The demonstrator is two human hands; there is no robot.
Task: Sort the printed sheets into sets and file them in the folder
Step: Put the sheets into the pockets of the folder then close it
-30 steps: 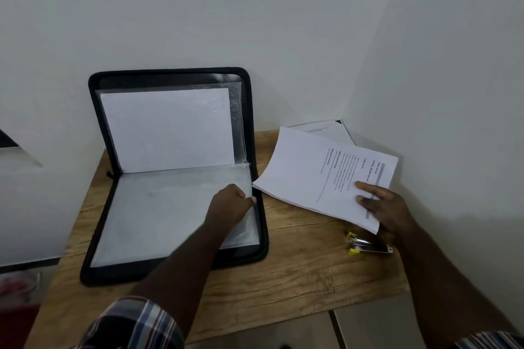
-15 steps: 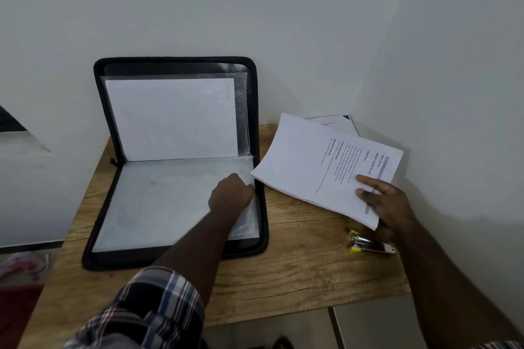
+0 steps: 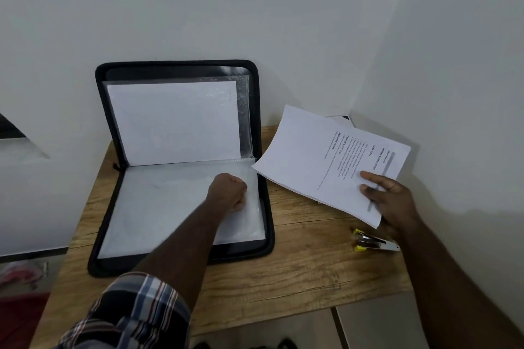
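While the left hand (image 3: 228, 191) pinches a clear sleeve (image 3: 181, 204) in the open folder (image 3: 263, 246), the right hand's (image 3: 391, 201) grip clamps the printed set (image 3: 320, 156) just right of it, above the surface (image 3: 297, 278). Filing is under way; next, the sleeve mouth likely needs spreading.

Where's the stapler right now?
Head view, lower right: the stapler lies on the wooden table, just below the right hand holding the printed sheets.

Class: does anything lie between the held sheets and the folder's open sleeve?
Only the left hand at the plastic sleeve; no other object separates the stapled sheets in the right hand from it.
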